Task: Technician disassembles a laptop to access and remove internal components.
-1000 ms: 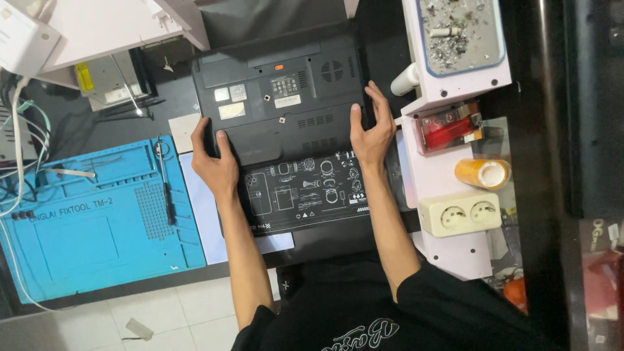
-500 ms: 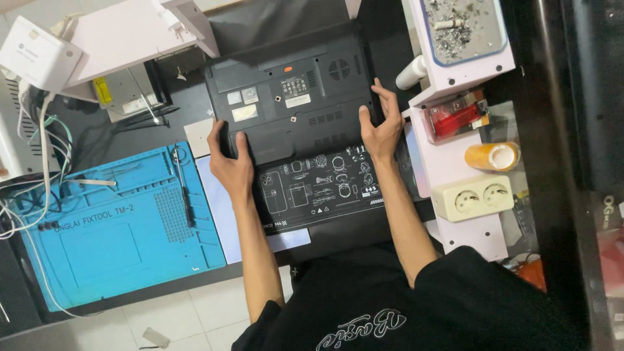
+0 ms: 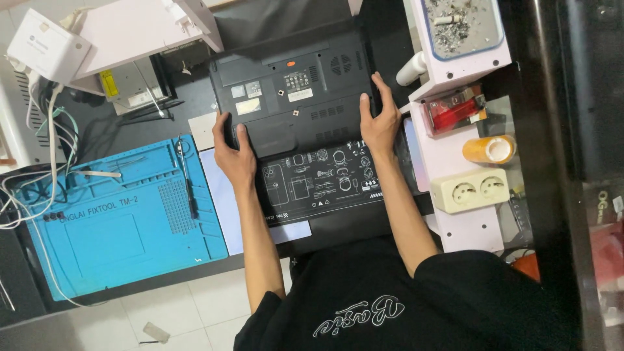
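Note:
A black laptop [image 3: 292, 91] lies upside down on the dark workbench, its underside with vents and small stickers facing up. My left hand [image 3: 234, 153] grips its near left corner, thumb on top. My right hand [image 3: 380, 120] holds its right edge, fingers spread along the side. The laptop's near edge rests over a black work mat [image 3: 322, 185] printed with white line drawings.
A blue silicone repair mat [image 3: 117, 221] with a slim tool lies at the left. White boxes [image 3: 49, 45] and cables sit at the far left. On the right stand a white tray of debris [image 3: 461, 26], a red lighter [image 3: 452, 110], an orange tape roll [image 3: 489, 149] and a white double socket [image 3: 478, 190].
Both hands stay on the laptop, which has moved slightly farther from my body. My right hand has slid up along its right edge.

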